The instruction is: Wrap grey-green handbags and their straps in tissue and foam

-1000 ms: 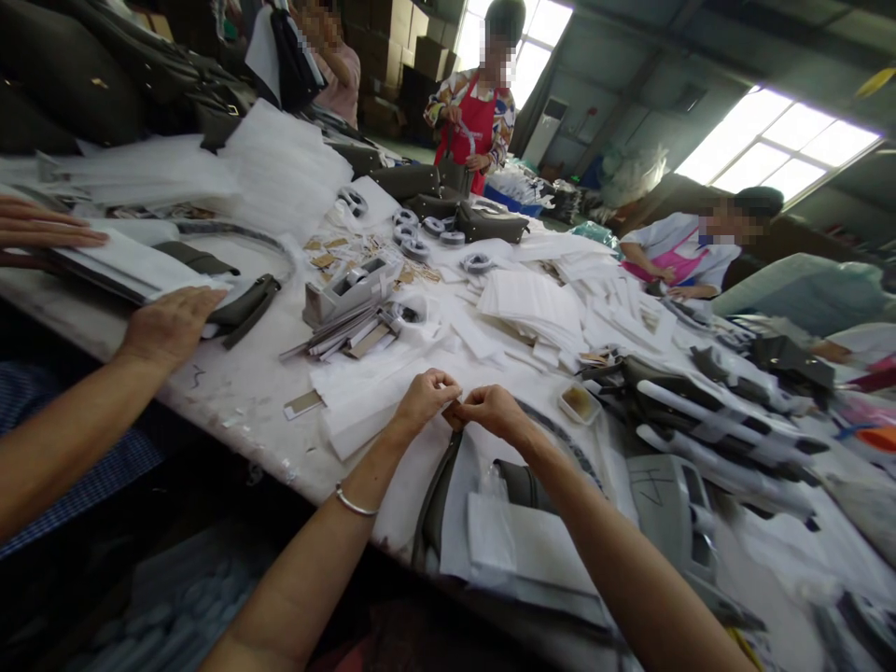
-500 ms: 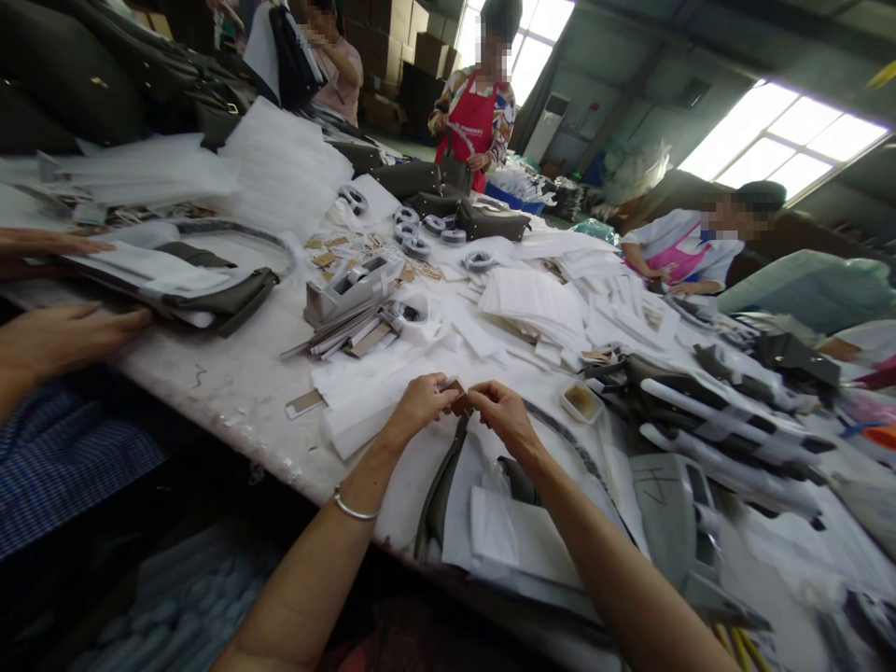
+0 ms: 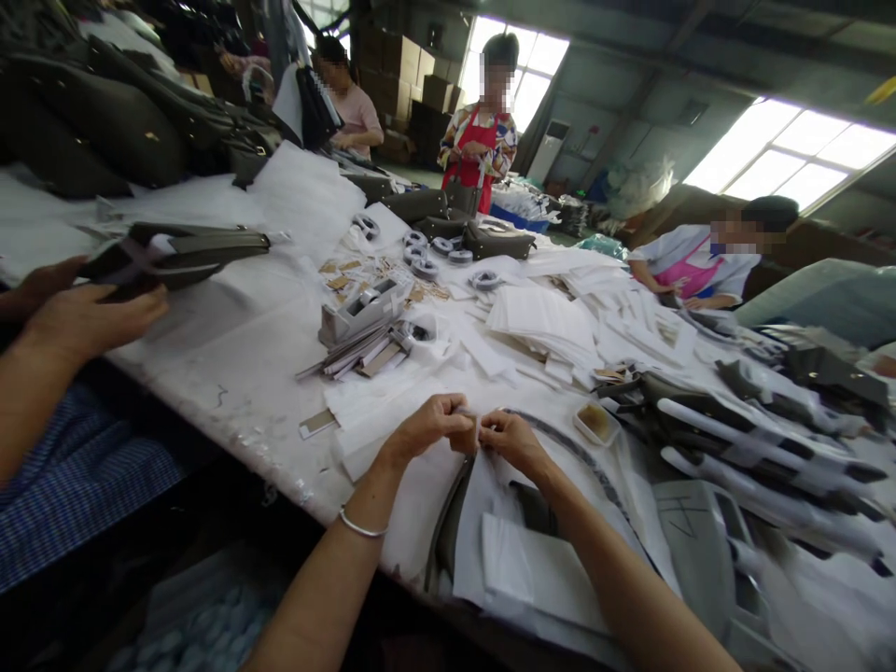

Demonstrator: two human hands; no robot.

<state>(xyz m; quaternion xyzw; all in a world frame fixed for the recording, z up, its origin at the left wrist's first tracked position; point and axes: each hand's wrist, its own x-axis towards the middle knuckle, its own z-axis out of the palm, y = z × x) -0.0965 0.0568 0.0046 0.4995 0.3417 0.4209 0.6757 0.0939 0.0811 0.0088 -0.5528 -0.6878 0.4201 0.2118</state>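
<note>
My left hand and my right hand meet fingertip to fingertip over the table, both pinched on a small brown tag between them. Just below them lies an olive-grey bag half wrapped in white paper, at the table's near edge. A silver bangle rings my left wrist. The tag is mostly hidden by my fingers.
A co-worker's hand at left holds up another olive bag. A tape dispenser, tape rolls, stacked white sheets and a small glue dish litter the white table. Wrapped bags pile at right. Other people stand and sit beyond.
My hands stay pinched together on the tag, now lower and closer over the bag. The co-worker at left has lifted the olive bag off the table. The view shifted slightly.
</note>
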